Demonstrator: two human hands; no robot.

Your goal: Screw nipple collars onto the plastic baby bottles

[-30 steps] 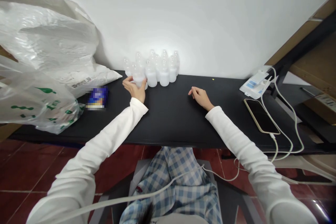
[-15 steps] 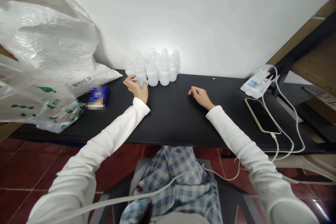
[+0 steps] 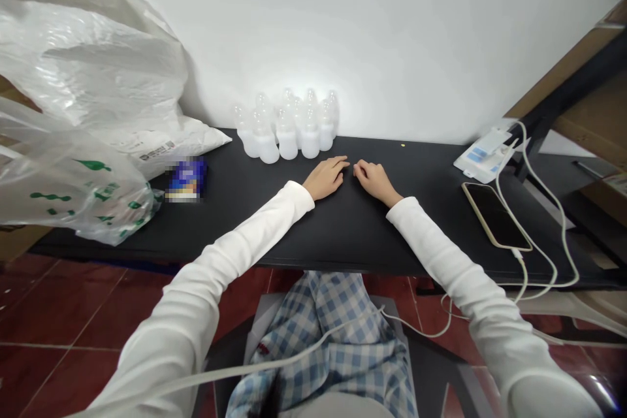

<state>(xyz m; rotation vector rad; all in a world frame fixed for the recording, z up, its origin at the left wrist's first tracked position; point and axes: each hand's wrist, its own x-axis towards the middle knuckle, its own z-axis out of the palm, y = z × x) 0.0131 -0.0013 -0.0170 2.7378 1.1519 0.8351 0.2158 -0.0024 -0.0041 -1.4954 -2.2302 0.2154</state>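
Observation:
Several small frosted white bottles (image 3: pixel 288 144) with clear domed tops stand upright in a tight group by the wall. My left hand (image 3: pixel 326 177) rests on the black table to the right of and in front of them, apart from the bottles. Its fingers are stretched out and hold nothing. Close to those fingertips is my right hand (image 3: pixel 375 181), loosely curled on the table with its fingers closed. Nothing shows in it, though the inside of the curl is hidden.
A big white plastic bag (image 3: pixel 98 65) and a clear bag with green print (image 3: pixel 98 189) stand at the left, beside a blurred blue packet (image 3: pixel 187 177). At the right lie a phone (image 3: pixel 496 215), a white power strip (image 3: pixel 482 157) and cables. The wall (image 3: pixel 382 32) borders the table (image 3: pixel 343 241).
My left hand has let go of a bottle at the front left of the group and moved right, close to my right hand. The right hand has barely moved.

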